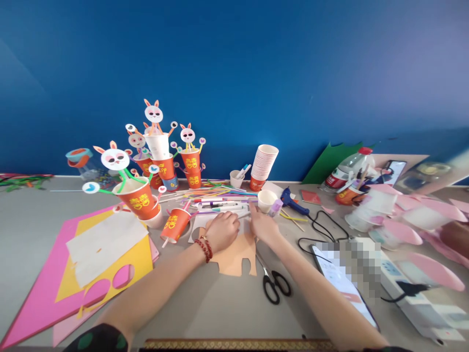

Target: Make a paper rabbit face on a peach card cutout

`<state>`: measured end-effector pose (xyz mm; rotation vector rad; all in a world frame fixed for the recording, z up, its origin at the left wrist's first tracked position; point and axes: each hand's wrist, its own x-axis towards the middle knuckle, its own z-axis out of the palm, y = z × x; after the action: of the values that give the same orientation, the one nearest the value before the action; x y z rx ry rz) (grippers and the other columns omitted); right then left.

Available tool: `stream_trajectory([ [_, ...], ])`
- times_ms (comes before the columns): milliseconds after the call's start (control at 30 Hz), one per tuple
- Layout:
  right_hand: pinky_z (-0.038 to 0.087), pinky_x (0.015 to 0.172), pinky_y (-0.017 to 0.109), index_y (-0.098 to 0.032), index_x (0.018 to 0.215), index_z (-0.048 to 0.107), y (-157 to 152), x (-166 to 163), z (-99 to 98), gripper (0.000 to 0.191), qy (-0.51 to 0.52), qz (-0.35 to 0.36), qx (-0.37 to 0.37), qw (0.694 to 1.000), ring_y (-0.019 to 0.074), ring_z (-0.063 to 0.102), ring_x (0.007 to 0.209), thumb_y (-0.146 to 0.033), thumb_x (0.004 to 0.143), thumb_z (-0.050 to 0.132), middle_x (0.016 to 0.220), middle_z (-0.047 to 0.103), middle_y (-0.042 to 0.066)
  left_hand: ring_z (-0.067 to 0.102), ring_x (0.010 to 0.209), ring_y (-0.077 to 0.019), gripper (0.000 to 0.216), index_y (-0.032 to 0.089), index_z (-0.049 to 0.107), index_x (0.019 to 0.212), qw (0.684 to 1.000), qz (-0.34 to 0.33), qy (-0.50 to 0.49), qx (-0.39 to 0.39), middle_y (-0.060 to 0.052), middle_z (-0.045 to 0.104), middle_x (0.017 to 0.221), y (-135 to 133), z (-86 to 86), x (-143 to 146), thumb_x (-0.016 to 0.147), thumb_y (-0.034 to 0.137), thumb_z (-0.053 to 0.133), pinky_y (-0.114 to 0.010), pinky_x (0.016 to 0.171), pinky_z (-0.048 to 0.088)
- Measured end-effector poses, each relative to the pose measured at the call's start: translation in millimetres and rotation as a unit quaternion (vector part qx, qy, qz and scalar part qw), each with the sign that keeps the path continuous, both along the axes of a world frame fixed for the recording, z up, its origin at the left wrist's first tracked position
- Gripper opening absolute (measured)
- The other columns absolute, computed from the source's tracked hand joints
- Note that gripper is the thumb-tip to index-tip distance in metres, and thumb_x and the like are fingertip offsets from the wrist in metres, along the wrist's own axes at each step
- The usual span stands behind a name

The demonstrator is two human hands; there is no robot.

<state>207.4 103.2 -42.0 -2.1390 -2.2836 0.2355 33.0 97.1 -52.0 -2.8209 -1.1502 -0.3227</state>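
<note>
Peach paper (229,259), notched along its near edge, lies on the tabletop (205,313) under my half-curled left hand (223,231); my right hand (264,225), forefinger extended, is by its far right. I cannot tell if either grips. Seemingly I'm steadying it; the next move calls for even pressure.

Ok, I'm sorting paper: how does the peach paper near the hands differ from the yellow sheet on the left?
The peach paper has notches in its near edge; the yellow sheet has rounded cut-outs. The left hand partly covers the peach paper, while a white sheet partly covers the yellow sheet. Both have had pieces cut away.
</note>
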Motion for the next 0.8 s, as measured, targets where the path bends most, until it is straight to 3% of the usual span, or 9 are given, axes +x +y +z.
stream_trajectory([
  [233, 0.05, 0.071, 0.034, -0.016, 0.149, 0.025, -20.6, 14.6, 1.9, 0.06, 0.006, 0.031, -0.015, 0.999, 0.03, 0.069, 0.097, -0.011, 0.091, 0.038, 0.133, 0.057, 0.02, 0.05, 0.109, -0.0268, 0.017, 0.017, 0.059, 0.105, 1.0, 0.02, -0.002, 0.008, -0.011, 0.057, 0.115, 1.9, -17.7, -5.5, 0.092, 0.027, 0.055, -0.04, 0.088, 0.043],
  [400, 0.048, 0.07, 0.029, -0.017, 0.145, 0.034, -41.7, 33.7, 1.2, 0.053, 0.042, 0.044, -0.01, 0.998, 0.0262, 0.068, 0.102, -0.009, 0.092, 0.035, 0.131, 0.061, 0.015, 0.049, 0.109, -0.0276, 0.016, 0.018, 0.058, 0.106, 1.0, 0.026, -0.006, 0.012, -0.01, 0.056, 0.119, 0.6, -18.6, -5.1, 0.093, 0.027, 0.053, -0.041, 0.087, 0.042],
  [600, 0.048, 0.066, 0.031, -0.017, 0.141, 0.041, -39.3, 35.9, 6.1, 0.051, 0.022, 0.028, 0.013, 0.999, 0.0276, 0.071, 0.09, -0.01, 0.091, 0.037, 0.125, 0.066, 0.014, 0.048, 0.11, -0.028, 0.018, 0.018, 0.058, 0.107, 0.999, 0.029, -0.01, 0.01, -0.01, 0.055, 0.122, 0.0, -18.3, -6.3, 0.092, 0.028, 0.054, -0.041, 0.087, 0.042],
  [800, 0.049, 0.063, 0.032, -0.022, 0.134, 0.05, -52.9, 33.7, 16.6, 0.049, -0.045, 0.093, -0.004, 0.995, 0.029, 0.071, 0.091, -0.009, 0.089, 0.037, 0.119, 0.07, 0.009, 0.048, 0.112, -0.0274, 0.019, 0.019, 0.057, 0.108, 0.999, 0.027, -0.018, 0.003, -0.01, 0.055, 0.124, 0.5, -17.9, -7.2, 0.092, 0.028, 0.056, -0.041, 0.09, 0.042],
])
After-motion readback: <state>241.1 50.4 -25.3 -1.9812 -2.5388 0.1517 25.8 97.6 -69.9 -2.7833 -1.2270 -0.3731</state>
